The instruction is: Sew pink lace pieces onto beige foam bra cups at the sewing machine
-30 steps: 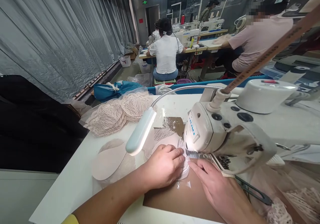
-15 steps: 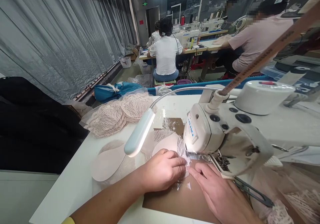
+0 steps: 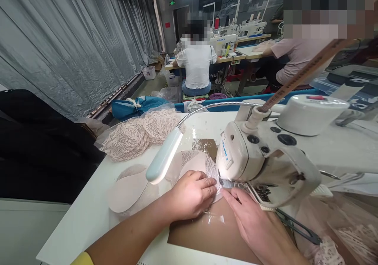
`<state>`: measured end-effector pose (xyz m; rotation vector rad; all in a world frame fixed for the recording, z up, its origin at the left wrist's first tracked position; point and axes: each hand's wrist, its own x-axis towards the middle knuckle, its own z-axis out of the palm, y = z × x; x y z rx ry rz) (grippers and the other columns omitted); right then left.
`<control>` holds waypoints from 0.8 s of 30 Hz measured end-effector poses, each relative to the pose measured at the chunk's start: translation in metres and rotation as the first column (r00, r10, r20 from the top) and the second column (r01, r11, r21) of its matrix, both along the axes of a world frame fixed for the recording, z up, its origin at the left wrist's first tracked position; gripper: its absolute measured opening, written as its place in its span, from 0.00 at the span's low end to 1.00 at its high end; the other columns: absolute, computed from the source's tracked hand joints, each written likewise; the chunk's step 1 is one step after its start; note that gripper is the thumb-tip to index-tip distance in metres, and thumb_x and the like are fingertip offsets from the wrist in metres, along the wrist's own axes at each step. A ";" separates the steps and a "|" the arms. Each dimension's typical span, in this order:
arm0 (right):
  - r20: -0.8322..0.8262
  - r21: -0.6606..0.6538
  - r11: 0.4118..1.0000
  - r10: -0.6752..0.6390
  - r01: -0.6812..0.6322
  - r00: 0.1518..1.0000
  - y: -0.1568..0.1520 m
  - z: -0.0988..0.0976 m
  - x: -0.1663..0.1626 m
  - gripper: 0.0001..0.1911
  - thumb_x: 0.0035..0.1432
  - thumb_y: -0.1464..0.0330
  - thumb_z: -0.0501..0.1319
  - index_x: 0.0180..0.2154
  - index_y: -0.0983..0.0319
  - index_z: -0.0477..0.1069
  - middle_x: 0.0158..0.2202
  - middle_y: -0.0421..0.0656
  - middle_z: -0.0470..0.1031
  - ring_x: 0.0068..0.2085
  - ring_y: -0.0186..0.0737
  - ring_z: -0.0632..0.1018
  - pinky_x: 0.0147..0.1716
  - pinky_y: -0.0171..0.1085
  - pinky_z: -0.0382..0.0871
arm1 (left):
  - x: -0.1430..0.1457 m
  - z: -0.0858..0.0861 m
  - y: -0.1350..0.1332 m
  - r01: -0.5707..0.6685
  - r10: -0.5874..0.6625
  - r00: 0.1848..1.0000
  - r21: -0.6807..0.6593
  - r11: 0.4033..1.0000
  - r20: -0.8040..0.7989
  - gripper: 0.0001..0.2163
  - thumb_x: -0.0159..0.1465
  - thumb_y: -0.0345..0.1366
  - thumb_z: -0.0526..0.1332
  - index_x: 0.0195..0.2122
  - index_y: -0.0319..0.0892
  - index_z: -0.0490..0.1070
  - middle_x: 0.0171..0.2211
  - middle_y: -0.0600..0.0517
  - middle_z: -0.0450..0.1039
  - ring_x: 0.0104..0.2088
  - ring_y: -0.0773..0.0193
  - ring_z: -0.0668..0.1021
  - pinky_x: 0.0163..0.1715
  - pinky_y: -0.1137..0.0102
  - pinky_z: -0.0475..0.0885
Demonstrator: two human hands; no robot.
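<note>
A pale pink foam bra cup with lace over its edge (image 3: 197, 163) lies at the front of the white JUKI sewing machine (image 3: 240, 151), its lace side running up to the needle area. My left hand (image 3: 193, 192) is closed over the near part of the cup, with bent fingertips on the lace. Close by on the right, my right hand (image 3: 251, 217) has its fingers drawn together at the lace edge, just below the presser foot. The hands cover the cup's lower part. Beneath them is a brown sheet (image 3: 206, 237) on the white table (image 3: 88, 210).
Stacked lace cups (image 3: 130, 139) sit at the back left, and a loose foam cup (image 3: 128, 192) lies left of my arm. A lamp (image 3: 163, 156) hangs over the work. Dark thread snips (image 3: 299, 227) and sheer lace fabric (image 3: 333, 225) are at right. Co-workers sit beyond.
Both hands have shifted slightly away from me, toward the machine, with the lace cup. The cup's lace border lies flatter and shows more beside the needle.
</note>
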<state>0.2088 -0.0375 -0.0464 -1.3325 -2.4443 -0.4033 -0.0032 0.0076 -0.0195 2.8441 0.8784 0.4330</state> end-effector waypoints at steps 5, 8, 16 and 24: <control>0.011 0.002 1.000 -0.021 0.021 1.000 0.000 0.001 0.000 0.27 0.53 0.81 0.51 0.51 0.59 0.74 0.42 0.50 0.78 0.29 0.38 0.76 0.28 0.36 0.70 | 0.000 0.000 0.005 -0.056 0.056 0.998 0.007 0.998 0.024 0.12 0.67 0.34 0.53 0.46 0.40 0.72 0.49 0.45 0.74 0.45 0.56 0.72 0.44 0.62 0.68; -0.033 -0.007 1.000 -0.002 0.002 0.999 -0.001 0.002 0.000 0.26 0.55 0.81 0.49 0.49 0.59 0.75 0.41 0.49 0.78 0.29 0.38 0.77 0.25 0.35 0.69 | -0.001 -0.002 0.008 -0.084 0.083 0.995 0.010 0.996 0.048 0.12 0.67 0.34 0.53 0.46 0.40 0.72 0.50 0.46 0.73 0.45 0.56 0.72 0.45 0.62 0.68; -0.070 0.038 0.991 0.131 -0.128 0.989 0.002 0.001 0.006 0.20 0.61 0.76 0.47 0.47 0.64 0.74 0.38 0.49 0.78 0.33 0.39 0.78 0.29 0.36 0.71 | -0.005 -0.009 0.017 -0.203 0.199 0.978 0.062 0.977 0.062 0.13 0.64 0.36 0.55 0.48 0.42 0.70 0.51 0.44 0.70 0.47 0.54 0.71 0.46 0.59 0.68; -0.054 0.140 0.946 0.302 -0.292 0.952 0.013 -0.019 0.020 0.16 0.61 0.72 0.51 0.49 0.61 0.70 0.41 0.45 0.78 0.38 0.41 0.79 0.34 0.37 0.71 | -0.013 -0.012 0.027 -0.381 0.381 0.925 0.067 0.922 0.020 0.12 0.65 0.36 0.54 0.47 0.41 0.70 0.50 0.44 0.69 0.51 0.51 0.69 0.49 0.56 0.67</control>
